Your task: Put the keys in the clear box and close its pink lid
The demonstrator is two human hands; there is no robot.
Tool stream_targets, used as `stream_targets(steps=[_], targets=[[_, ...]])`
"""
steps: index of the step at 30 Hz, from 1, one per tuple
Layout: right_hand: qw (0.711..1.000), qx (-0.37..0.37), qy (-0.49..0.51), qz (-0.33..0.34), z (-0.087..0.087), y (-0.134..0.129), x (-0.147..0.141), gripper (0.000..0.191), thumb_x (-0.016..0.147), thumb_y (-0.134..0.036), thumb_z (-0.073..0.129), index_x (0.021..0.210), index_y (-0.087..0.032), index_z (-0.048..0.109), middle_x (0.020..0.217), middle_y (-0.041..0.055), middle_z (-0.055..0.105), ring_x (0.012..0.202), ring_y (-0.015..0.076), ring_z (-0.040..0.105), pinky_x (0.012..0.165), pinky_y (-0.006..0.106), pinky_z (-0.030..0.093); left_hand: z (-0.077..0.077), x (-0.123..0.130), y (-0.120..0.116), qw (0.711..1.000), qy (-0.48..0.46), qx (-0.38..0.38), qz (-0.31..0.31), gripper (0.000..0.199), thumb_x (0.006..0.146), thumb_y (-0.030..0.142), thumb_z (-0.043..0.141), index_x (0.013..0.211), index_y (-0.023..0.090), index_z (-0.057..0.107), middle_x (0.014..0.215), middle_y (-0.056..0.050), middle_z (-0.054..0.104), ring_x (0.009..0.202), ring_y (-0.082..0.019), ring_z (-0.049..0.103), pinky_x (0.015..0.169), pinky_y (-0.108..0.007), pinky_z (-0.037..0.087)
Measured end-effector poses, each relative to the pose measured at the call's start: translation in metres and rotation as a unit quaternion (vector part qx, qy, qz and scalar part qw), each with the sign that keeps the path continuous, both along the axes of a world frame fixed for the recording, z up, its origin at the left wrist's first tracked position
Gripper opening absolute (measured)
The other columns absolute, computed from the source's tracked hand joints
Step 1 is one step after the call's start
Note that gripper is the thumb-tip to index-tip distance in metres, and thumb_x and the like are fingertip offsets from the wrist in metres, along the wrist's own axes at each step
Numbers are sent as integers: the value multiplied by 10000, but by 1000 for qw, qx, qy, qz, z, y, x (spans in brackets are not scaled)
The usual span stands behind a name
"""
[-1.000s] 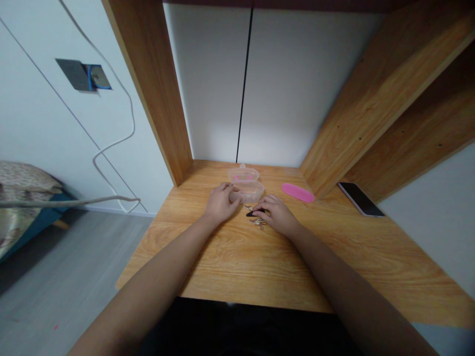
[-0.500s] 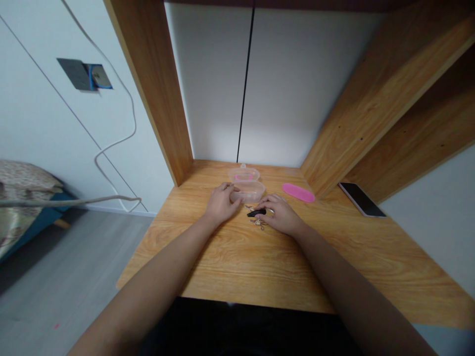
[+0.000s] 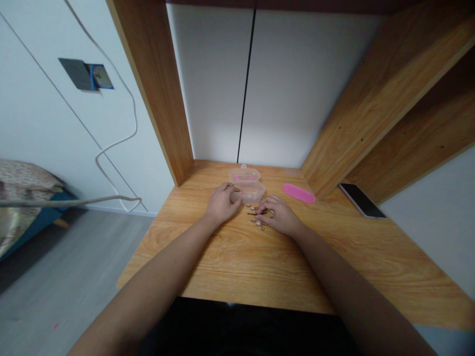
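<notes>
A translucent plastic case (image 3: 252,192) lies with its lid (image 3: 244,174) tipped back toward the wall. Around the left end of this case, my left hand (image 3: 221,202) has its fingers and thumb closed. My right hand (image 3: 279,214) pinches a thin, dark, flat piece (image 3: 252,214) just in front of the case; its exact kind is too small to make out. Small gold-coloured metal pieces (image 3: 258,223) lie on the desk beside and below the right fingertips, and the hand partly hides more of them.
A pink oval tray-like piece (image 3: 298,193) lies right of the case. Farther right, a phone (image 3: 361,200) rests by the wooden upright (image 3: 345,128). The wooden desk (image 3: 230,262) ends at a white back panel (image 3: 282,89). A pale cable (image 3: 133,113) hangs at left.
The dark piece in my right hand has turned, from showing a broad black face to showing a thin edge. My left hand and the case have stayed in place.
</notes>
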State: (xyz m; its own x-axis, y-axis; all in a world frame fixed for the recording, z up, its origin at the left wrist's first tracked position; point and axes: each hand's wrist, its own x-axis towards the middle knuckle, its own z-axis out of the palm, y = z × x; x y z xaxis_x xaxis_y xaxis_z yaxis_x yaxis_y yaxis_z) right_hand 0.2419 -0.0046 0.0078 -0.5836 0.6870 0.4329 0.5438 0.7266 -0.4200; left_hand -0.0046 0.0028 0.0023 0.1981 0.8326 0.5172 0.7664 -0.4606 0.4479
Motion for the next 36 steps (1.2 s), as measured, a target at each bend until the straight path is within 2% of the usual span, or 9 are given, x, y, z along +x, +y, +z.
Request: stream_targets(steps=[6, 15, 21, 28, 36], targets=[[1000, 2, 16, -10, 2, -1, -1, 49, 839, -268, 741, 830, -232, 709, 864, 40, 722, 876, 213, 644, 831, 380, 505, 0, 0, 0, 1000, -4, 2, -10, 287, 858, 349, 657, 1085, 182, 707, 1157, -98, 664, 1084, -266, 645, 1000, -402, 509], [997, 40, 66, -29, 1, -2, 1, 99, 832, -338, 761, 850, -242, 745, 840, 45, 727, 824, 206, 656, 771, 355, 522, -1, 1, -1, 999, -10, -6, -37, 295, 856, 335, 659, 1113, 198, 704, 1184, -97, 650, 1099, -260, 639, 1008, -400, 505], [989, 52, 121, -67, 2, -4, 0, 77, 836, -321, 758, 843, -247, 776, 799, 25, 752, 685, 168, 671, 627, 297, 525, 1, 1, -1, 998, -12, -7, -65, 288, 865, 312, 641, 1126, 206, 698, 1171, -93, 653, 1127, -259, 626, 1019, -404, 498], [972, 139, 169, -90, 6, -3, 2, 122, 900, -257, 669, 887, -254, 790, 871, 41, 779, 769, 191, 709, 737, 336, 576, 1, 3, -2, 997, -9, -7, -75, 302, 857, 308, 640, 1132, 194, 687, 1217, -102, 639, 1139, -263, 623, 1034, -411, 490], [976, 119, 135, -123, 6, -2, 3, 307, 957, -179, 512, 1162, -264, 724, 1074, 62, 758, 948, 232, 692, 865, 404, 559, 0, 3, -2, 997, -4, -4, -79, 294, 864, 316, 637, 1127, 193, 681, 1229, -102, 636, 1154, -265, 616, 1049, -413, 480]])
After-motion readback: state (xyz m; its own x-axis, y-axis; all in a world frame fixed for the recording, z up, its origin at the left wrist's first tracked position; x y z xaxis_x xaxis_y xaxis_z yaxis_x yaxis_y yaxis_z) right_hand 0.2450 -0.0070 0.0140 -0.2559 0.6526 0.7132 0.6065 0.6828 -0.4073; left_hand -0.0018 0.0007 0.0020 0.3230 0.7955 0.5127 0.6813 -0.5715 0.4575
